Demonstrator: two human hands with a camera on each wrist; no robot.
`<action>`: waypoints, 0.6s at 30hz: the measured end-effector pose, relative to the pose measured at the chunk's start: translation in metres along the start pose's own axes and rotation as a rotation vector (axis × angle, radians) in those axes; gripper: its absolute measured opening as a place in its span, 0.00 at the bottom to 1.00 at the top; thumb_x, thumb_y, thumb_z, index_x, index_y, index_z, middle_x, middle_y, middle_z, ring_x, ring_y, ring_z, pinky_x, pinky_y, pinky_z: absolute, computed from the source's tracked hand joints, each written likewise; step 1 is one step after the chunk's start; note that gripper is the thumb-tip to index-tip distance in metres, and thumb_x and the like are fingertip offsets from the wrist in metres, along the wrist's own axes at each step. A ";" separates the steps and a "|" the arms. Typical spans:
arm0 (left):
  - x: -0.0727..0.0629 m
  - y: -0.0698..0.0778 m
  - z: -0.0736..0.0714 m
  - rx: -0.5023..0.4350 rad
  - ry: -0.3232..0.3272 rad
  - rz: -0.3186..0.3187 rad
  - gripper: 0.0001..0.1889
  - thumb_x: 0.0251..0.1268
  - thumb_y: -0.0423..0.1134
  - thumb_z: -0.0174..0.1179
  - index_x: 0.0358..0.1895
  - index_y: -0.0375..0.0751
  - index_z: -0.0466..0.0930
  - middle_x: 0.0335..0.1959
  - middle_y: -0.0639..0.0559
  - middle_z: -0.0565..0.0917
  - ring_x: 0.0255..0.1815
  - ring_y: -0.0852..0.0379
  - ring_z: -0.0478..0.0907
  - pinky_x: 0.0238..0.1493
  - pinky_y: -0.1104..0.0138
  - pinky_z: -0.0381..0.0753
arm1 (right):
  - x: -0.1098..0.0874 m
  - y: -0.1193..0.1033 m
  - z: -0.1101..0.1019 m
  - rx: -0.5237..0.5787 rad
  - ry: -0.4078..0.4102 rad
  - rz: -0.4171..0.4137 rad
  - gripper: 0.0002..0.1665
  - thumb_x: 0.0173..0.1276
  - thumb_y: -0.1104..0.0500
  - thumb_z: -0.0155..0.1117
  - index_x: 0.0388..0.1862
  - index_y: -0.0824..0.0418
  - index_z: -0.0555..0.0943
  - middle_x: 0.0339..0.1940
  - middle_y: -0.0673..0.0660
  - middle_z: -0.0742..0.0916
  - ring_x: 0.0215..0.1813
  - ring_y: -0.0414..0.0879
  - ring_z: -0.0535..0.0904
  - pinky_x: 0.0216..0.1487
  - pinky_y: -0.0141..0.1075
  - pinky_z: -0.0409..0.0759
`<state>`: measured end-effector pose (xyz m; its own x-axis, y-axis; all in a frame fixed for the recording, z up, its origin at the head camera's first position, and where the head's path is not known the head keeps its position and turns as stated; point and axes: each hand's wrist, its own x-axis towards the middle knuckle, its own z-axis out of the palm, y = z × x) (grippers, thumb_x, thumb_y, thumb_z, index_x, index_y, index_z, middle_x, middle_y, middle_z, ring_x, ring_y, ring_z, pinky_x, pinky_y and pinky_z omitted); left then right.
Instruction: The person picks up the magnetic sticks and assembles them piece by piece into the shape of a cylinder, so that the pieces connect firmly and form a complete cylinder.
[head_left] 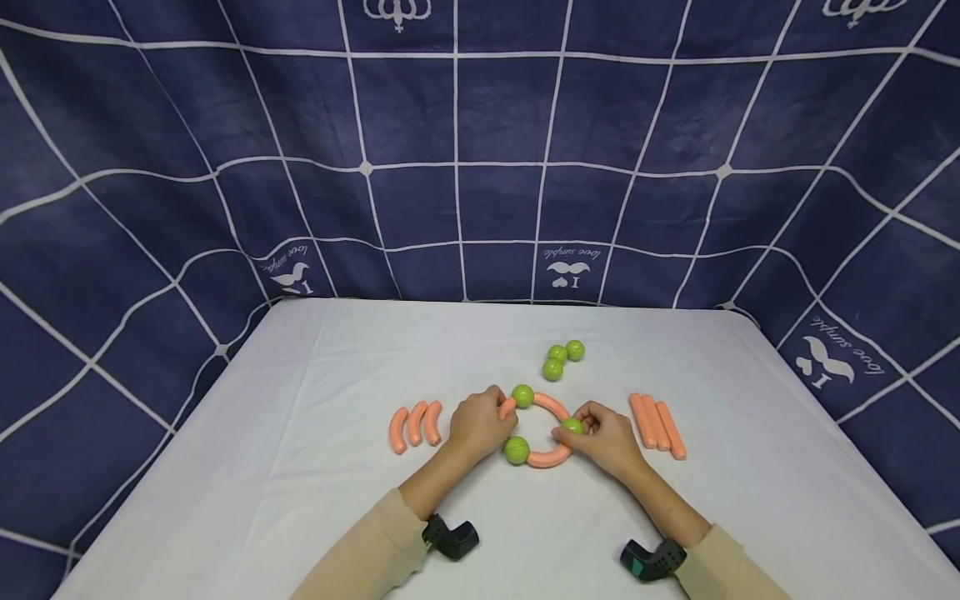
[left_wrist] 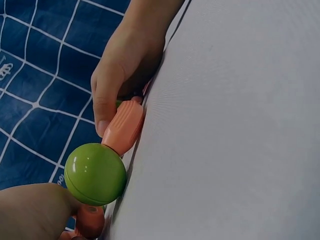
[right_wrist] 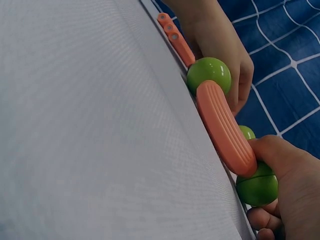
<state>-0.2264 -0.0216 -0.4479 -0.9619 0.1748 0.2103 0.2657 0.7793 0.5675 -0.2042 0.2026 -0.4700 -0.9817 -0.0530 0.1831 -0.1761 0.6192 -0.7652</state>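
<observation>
On the white table lies a ring of green balls joined by curved orange magnetic rods. My left hand (head_left: 480, 421) is at the ring's left side, its thumb and fingers pinching a curved rod (head_left: 507, 407). That rod lies between the far ball (head_left: 522, 396) and the near-left ball (head_left: 517, 450), partly hidden by my fingers. My right hand (head_left: 606, 437) grips the right-hand ball (head_left: 573, 426) between thumb and fingers. Two more curved rods meet this ball: the far rod (head_left: 551, 405) and the near rod (head_left: 550, 457). The right wrist view shows the near rod's ribbed side (right_wrist: 225, 127).
Several loose green balls (head_left: 553, 369) sit together beyond the ring. To the left, three curved orange rods (head_left: 416, 424) lie side by side; three straight orange rods (head_left: 658, 423) lie to the right. A dark blue checked curtain (head_left: 495, 208) hangs behind the table (head_left: 360, 350).
</observation>
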 end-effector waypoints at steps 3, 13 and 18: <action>0.000 0.001 0.001 -0.022 -0.015 -0.021 0.06 0.54 0.39 0.62 0.33 0.42 0.77 0.18 0.55 0.75 0.17 0.58 0.71 0.16 0.66 0.68 | 0.000 0.001 0.000 -0.006 0.001 0.003 0.20 0.51 0.46 0.78 0.29 0.57 0.79 0.20 0.49 0.75 0.22 0.40 0.68 0.24 0.31 0.65; -0.001 0.001 0.000 -0.013 -0.074 -0.036 0.07 0.55 0.40 0.61 0.35 0.42 0.76 0.18 0.55 0.74 0.17 0.59 0.70 0.17 0.66 0.67 | 0.000 0.002 0.000 0.006 0.006 -0.007 0.21 0.51 0.46 0.79 0.29 0.57 0.79 0.20 0.50 0.75 0.23 0.41 0.68 0.24 0.31 0.66; -0.003 0.000 -0.005 0.033 -0.121 -0.023 0.08 0.57 0.43 0.59 0.35 0.46 0.74 0.16 0.56 0.72 0.16 0.59 0.68 0.16 0.65 0.65 | 0.000 0.001 0.001 0.014 0.007 -0.002 0.20 0.52 0.47 0.79 0.29 0.57 0.79 0.20 0.49 0.75 0.23 0.40 0.68 0.24 0.30 0.66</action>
<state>-0.2236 -0.0251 -0.4447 -0.9689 0.2267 0.0989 0.2434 0.8027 0.5444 -0.2042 0.2024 -0.4712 -0.9808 -0.0486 0.1890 -0.1791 0.6083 -0.7732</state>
